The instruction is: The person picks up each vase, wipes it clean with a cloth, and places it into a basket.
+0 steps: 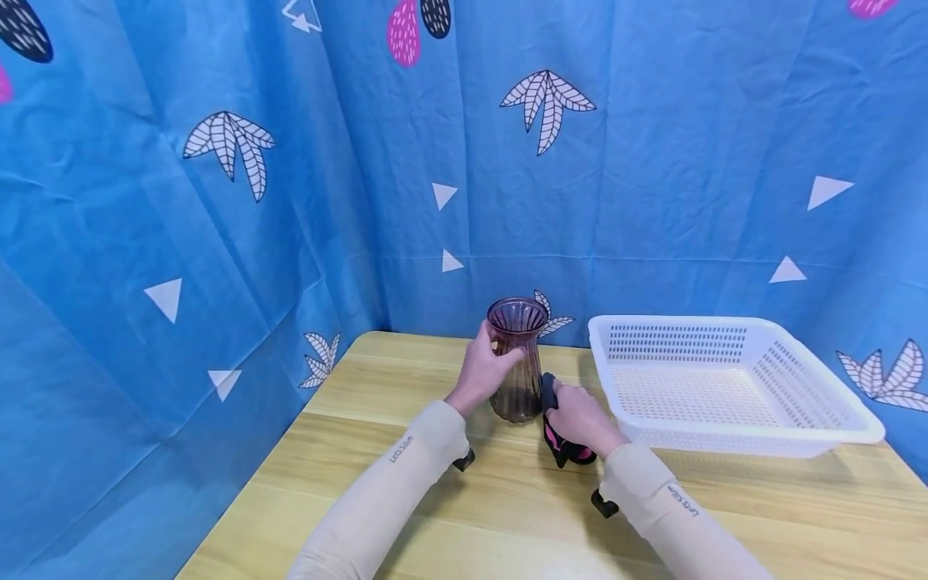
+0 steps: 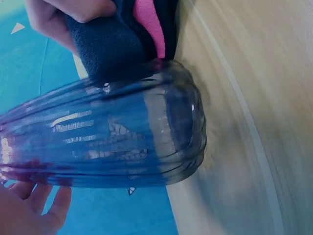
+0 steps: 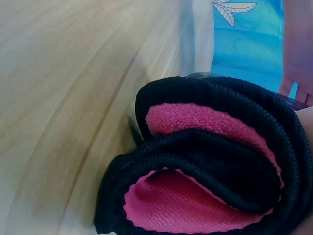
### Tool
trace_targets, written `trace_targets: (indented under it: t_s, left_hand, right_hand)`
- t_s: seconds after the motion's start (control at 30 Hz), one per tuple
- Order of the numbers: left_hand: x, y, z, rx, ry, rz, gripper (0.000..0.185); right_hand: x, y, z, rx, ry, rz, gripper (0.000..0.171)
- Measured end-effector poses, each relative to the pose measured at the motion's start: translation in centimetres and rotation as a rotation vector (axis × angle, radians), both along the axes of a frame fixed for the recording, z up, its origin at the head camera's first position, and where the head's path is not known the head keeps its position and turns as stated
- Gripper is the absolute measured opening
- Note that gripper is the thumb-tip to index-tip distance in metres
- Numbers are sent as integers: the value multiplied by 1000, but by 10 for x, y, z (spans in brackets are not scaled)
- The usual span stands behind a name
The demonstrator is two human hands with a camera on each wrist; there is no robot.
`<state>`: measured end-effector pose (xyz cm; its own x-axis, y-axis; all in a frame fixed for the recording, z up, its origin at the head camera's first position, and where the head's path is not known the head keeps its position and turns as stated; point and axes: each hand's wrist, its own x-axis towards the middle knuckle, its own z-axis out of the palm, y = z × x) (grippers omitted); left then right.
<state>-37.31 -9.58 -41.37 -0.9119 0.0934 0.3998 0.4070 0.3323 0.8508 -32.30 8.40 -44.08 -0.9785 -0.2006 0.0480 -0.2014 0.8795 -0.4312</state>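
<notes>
While the left hand curls around the ribbed glass vase standing mid-desk, the right hand presses a gripped folded black-and-pink cloth against its base, best wiped with the vase held steady.

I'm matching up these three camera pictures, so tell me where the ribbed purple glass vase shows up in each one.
Head: ribbed purple glass vase stands upright at centre on the wooden table, gripped by the left hand.
Left wrist: it fills the left and centre, lying sideways in the picture.
Right wrist: only a dark sliver behind the cloth.
Shared landmark: the black and pink folded cloth against the vase.
</notes>
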Motion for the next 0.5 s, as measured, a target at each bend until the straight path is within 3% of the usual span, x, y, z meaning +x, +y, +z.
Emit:
trace_targets:
  t_s: [0.23,0.37,0.5]
  left_hand:
    - [-2,6,-3,-27,-35,67,93]
    - [-2,6,-3,-24,-16,67,81]
    - [-3,4,-2,-38,8,73,68]
  right_hand:
    - [6,2,5,-48,-25,-27,61]
    - [7,4,12,-121,-27,-39,63]
    - [9,4,30,-184,54,-16,65]
